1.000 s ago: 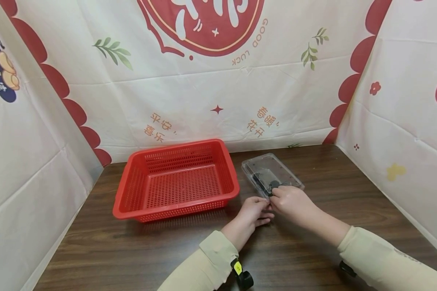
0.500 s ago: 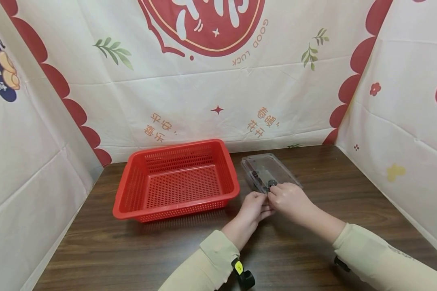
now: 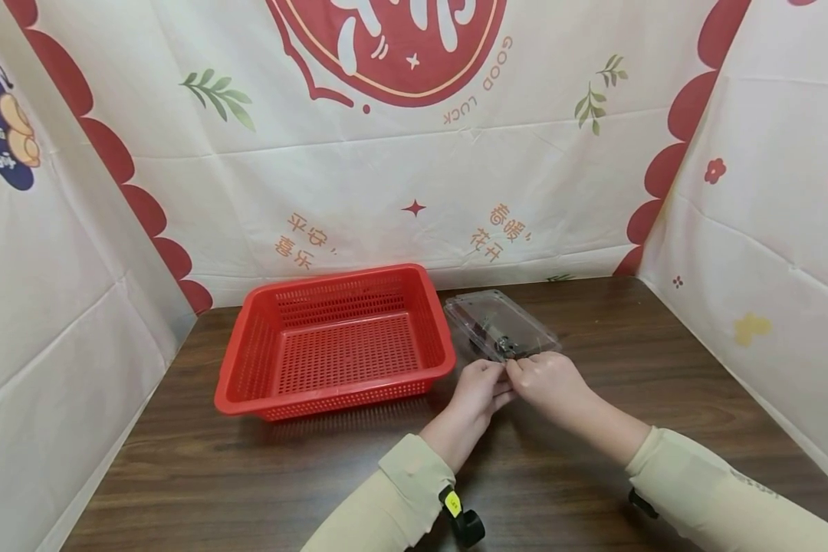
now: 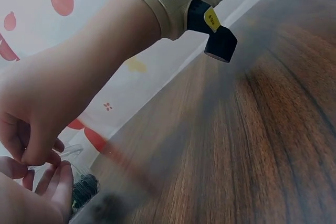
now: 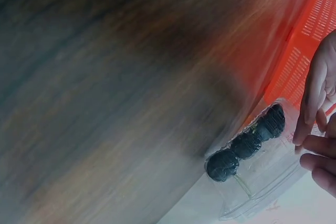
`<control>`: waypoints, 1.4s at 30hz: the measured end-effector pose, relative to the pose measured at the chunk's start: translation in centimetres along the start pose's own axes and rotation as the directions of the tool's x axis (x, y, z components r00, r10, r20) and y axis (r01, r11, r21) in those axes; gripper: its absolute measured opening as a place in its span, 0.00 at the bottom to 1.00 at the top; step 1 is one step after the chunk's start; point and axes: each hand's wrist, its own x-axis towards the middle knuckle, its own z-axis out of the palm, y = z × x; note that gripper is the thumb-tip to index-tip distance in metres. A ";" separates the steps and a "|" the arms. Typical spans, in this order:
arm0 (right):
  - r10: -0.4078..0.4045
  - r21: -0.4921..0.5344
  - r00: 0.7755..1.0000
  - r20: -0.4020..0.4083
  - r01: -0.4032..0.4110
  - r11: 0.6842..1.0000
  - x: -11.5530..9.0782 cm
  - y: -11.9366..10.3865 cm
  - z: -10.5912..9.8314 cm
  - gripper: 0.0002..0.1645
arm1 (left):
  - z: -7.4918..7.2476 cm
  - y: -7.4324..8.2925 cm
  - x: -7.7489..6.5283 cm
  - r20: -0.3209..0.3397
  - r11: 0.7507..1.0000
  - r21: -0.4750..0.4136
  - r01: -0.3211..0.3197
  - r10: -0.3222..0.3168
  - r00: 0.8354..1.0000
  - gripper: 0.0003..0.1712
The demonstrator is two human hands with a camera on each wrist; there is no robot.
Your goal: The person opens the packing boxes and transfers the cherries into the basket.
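A clear plastic clamshell box (image 3: pixel 520 320) lies right of the red basket, at an angle. Inside it are several dark round pieces (image 3: pixel 504 346), shiny and fruit-like, with a thin green stem; the right wrist view shows these dark round pieces (image 5: pixel 222 164) bunched along one end. My left hand (image 3: pixel 474 392) pinches the box's near corner between thumb and fingers, the other fingers tucked below. Beside it, my right hand (image 3: pixel 550 381) grips the same corner with curled fingers, its knuckles hiding part of the near edge. Both sets of fingertips meet there.
The red perforated basket (image 3: pixel 231 368) stands just left of the box, with nothing inside. Dark wood tabletop (image 3: pixel 303 475) spreads in front of both. Printed white cloth (image 3: pixel 359 184) hangs behind and at both sides.
The box has shifted slightly left toward the basket, its near corner now higher in view. The right hand has moved a little left with it. Both hands stay at the corner.
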 end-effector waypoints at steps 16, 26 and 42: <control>-0.025 0.018 0.999 0.033 0.024 1.000 0.3 0.0 0.0 0.07 | 0.3 0.3 -0.2 0.055 0.999 0.033 0.034 -0.036 0.998 0.09; -0.011 0.082 0.997 0.076 0.005 0.997 0.0 0.2 -0.2 0.09 | 0.3 0.1 -0.2 0.067 0.998 -0.041 0.042 -0.039 0.997 0.07; 0.023 0.146 0.995 0.100 -0.038 0.989 0.4 0.5 -0.4 0.11 | 0.6 -0.5 -0.2 0.050 0.999 -0.038 -0.018 0.020 0.999 0.06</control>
